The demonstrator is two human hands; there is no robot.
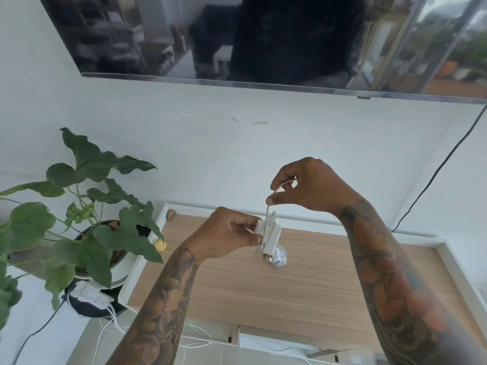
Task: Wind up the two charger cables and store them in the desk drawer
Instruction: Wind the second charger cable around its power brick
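A leafy potted plant stood left of the wooden desk, with a small yellow object beside its pot. A dark television hung on the white wall above, and a black cord ran down at right.

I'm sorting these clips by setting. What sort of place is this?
Most likely a home living room. A big dark television hangs on the white wall, a potted plant stands to the left, and a wood-topped desk sits below, where the hands wind a white charger.

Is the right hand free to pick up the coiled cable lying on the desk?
Probably not yet: the right hand pinches the cable end of the charger in the left hand, which hangs over the coiled cable.
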